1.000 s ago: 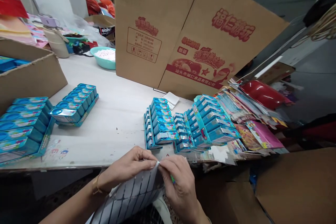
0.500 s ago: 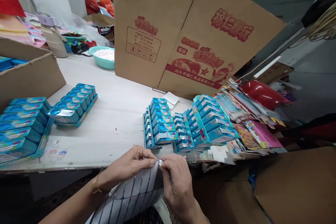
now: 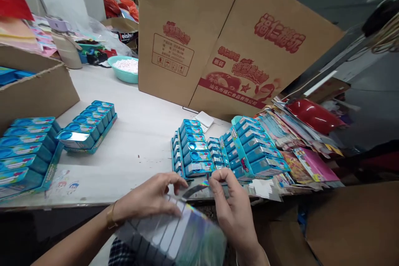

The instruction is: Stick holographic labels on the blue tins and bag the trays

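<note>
Below the table edge, my left hand (image 3: 156, 199) grips a sheet of stickers (image 3: 176, 232), its thumb on the face and its index finger raised. White oblong labels in rows show on the sheet. The sheet's right part is shiny and smeared by motion. My right hand (image 3: 232, 208) is closed in a pinch on the right end of a thin, glossy strip (image 3: 196, 190). The strip bends through the air toward my left fingertips; I cannot tell whether it touches them. Just beyond my hands stands a tray of blue candy boxes (image 3: 195, 147).
More blue boxes in a display tray (image 3: 260, 149) stand at the right, and other trays (image 3: 89, 126) at the left. A large carton (image 3: 199, 41) rises behind. A green bowl (image 3: 124, 72) holds small pale pieces. Stacked printed papers (image 3: 280, 129) lie at the right.
My hands have moved apart, the right one going up and right with the strip. The sheet has swung down and right and now blurs.
</note>
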### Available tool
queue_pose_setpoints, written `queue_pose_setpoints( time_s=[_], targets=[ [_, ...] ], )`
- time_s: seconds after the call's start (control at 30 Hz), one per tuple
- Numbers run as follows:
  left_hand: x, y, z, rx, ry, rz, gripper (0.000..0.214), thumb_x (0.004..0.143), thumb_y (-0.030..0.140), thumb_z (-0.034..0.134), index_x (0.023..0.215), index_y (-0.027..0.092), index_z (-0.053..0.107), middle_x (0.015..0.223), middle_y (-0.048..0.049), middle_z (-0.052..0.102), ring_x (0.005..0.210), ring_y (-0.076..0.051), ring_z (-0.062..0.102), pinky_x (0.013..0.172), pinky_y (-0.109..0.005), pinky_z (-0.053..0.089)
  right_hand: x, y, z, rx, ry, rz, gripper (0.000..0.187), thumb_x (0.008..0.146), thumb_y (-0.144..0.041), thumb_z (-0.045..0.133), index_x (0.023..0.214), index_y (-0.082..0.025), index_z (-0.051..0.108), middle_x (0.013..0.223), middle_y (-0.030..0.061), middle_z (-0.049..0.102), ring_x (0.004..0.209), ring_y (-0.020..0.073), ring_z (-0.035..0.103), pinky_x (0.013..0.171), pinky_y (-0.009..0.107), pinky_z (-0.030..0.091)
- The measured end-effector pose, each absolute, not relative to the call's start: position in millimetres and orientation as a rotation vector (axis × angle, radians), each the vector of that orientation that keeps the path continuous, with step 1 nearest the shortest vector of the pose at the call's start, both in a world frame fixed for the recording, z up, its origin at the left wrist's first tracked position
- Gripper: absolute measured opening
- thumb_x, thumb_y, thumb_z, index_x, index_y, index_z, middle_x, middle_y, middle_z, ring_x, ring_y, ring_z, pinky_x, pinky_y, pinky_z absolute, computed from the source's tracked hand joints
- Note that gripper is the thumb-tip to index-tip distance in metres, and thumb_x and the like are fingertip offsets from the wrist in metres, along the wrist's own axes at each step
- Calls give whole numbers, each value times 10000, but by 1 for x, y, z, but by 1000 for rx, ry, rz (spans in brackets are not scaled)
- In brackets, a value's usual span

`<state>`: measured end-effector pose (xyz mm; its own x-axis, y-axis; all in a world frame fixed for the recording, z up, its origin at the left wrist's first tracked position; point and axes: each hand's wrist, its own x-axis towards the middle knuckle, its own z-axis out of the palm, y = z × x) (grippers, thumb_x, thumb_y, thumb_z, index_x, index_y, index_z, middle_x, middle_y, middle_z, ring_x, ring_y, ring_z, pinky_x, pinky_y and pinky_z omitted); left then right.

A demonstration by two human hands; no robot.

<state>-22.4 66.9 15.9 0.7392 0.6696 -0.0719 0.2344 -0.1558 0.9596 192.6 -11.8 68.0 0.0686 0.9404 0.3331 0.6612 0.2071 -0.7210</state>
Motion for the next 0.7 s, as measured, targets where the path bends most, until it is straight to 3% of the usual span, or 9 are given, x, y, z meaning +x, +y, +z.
queue_pose_setpoints(
  time_s=[0.1,0.2,0.33,0.43,0.53,0.7],
  targets=[
    [-17,69,27,1557,686,302,468,580,238,840,1020,196,683,814,52,613,694,-128,496,585,-210,356,190,5,67,-1582,-1564,519,193,1004,-350,496,869,-223,553,784,-22,573,711,130,522,648,222,412],
    [-10,81,29,1443,690,331,214,786,350,696,855,149,673,672,42,563,608,-114,442,546,-225,302,187,19,62,-1604,-1488,595,220,992,-385,511,859,-220,568,776,-18,593,702,132,536,623,216,418],
    [-6,110,24,1447,678,424,448,918,505,531,664,141,589,572,43,437,560,-105,354,532,-245,257,184,37,50,-1668,-1417,490,231,985,-395,520,842,-220,569,772,-10,609,711,145,557,645,231,425],
    [-7,131,23,1479,680,450,453,933,497,523,640,151,543,581,55,383,562,-98,302,529,-245,237,185,49,40,-1767,-1362,286,216,979,-394,529,852,-225,576,772,-4,619,702,158,558,651,252,413],
    [-7,143,26,1496,674,445,442,948,480,517,650,154,537,583,62,363,558,-94,290,525,-240,239,188,58,35,-1759,-1293,301,215,970,-404,552,852,-226,581,767,-3,619,693,158,560,643,257,426],
    [-12,142,43,1521,596,403,434,965,457,512,666,147,566,595,41,451,578,-94,371,540,-224,292,201,59,45,-1525,-1229,575,206,995,-388,537,1146,-256,584,1102,44,683,1030,188,634,881,291,482]
  ],
)
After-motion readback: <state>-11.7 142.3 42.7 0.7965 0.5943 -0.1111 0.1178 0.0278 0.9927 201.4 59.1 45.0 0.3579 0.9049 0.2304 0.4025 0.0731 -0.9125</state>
